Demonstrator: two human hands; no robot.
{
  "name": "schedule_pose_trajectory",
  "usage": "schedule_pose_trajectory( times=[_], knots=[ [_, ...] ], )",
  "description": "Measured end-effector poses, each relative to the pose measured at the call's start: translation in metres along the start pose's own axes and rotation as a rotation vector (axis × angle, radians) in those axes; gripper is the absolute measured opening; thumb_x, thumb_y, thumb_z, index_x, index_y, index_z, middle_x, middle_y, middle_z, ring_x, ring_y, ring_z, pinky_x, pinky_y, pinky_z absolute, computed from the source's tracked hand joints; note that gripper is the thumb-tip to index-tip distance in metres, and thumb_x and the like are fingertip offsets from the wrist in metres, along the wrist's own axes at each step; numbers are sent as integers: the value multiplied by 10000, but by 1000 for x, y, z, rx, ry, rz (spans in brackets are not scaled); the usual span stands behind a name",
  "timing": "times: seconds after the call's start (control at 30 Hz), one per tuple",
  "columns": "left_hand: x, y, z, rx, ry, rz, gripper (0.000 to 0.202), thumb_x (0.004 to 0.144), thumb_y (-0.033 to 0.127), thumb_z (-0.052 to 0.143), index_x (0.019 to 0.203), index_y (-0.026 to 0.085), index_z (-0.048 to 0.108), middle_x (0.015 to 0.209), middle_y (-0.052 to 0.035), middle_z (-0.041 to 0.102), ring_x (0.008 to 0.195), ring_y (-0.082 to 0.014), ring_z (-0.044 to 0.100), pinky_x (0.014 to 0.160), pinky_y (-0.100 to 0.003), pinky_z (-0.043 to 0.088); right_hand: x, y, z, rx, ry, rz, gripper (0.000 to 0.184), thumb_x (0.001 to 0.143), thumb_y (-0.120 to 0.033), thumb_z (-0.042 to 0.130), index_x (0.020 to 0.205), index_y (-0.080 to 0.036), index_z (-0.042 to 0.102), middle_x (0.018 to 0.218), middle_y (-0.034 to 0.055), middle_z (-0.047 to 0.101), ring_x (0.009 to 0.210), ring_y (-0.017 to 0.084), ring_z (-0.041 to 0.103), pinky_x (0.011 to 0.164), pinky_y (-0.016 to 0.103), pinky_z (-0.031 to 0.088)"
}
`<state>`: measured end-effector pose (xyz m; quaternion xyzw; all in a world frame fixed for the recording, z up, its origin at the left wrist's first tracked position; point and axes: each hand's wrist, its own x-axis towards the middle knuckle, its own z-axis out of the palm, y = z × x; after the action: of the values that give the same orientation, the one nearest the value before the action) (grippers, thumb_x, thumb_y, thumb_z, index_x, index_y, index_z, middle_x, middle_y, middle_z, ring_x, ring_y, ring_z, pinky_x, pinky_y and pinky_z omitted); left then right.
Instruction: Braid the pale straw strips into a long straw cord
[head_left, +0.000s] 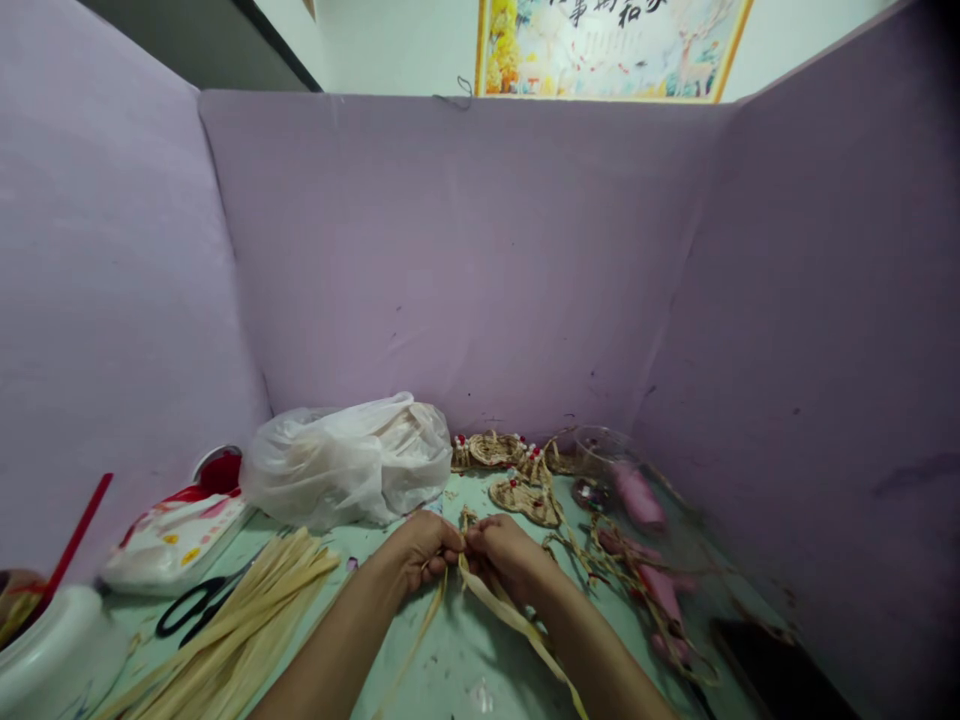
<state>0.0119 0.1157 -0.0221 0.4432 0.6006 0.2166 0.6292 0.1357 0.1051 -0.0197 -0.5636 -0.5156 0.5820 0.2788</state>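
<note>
My left hand (421,552) and my right hand (504,550) meet at the middle of the pale green table (457,670), both pinched on thin straw strips (501,608). The strips trail back toward me between my forearms. A small woven knot of the strips sticks up between my fingertips. Just beyond my right hand lie small woven straw pieces with red beads (525,490).
A bundle of loose straw strips (247,620) and black scissors (196,605) lie at left. Behind them sit a clear plastic bag (349,460), a white packet (176,540) and a white container (56,650). Pink spools (637,497) lie at right. Purple partitions (465,260) enclose the table.
</note>
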Motion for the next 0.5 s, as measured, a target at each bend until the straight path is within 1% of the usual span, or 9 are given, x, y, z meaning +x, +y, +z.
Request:
schedule_pose_trajectory(
  times=[0.07,0.13,0.3,0.37,0.43,0.5],
  knots=[
    [-3,1,2,82,9,9,65,528,167,464,473,147,438,348,51,365,250,-31,249,293,-166,98,2,3,1,-54,38,3,155,627,-128,427,482,-137,480,342,-45,359,289,49,276,329,184,192],
    [-7,4,3,184,10,19,103,550,178,467,454,147,451,303,50,336,236,-39,234,293,-170,120,4,5,-1,-129,73,-1,157,614,-140,458,458,-138,474,319,-54,325,276,42,236,317,189,154],
    [-21,13,3,373,47,-17,184,582,219,510,420,135,490,259,34,326,240,-56,263,309,-178,181,9,10,-4,-206,94,-50,153,591,-134,481,438,-141,476,307,-53,336,277,43,238,315,197,147],
    [-25,16,3,458,86,7,186,575,197,512,401,132,491,246,35,310,243,-58,256,317,-184,180,8,11,-3,-181,108,-54,154,583,-126,486,434,-147,455,316,-63,319,284,41,231,323,199,153],
    [-29,18,4,520,160,58,174,550,158,510,381,137,479,230,41,280,247,-59,240,325,-192,178,7,10,-2,-149,123,-52,159,580,-118,491,435,-151,436,323,-71,300,297,38,226,337,197,157],
    [-32,19,6,557,213,89,166,534,134,499,371,146,471,222,43,265,248,-67,238,331,-201,189,5,10,-1,-147,133,-49,152,580,-115,496,438,-145,449,327,-70,305,315,40,239,353,195,171]
  ],
)
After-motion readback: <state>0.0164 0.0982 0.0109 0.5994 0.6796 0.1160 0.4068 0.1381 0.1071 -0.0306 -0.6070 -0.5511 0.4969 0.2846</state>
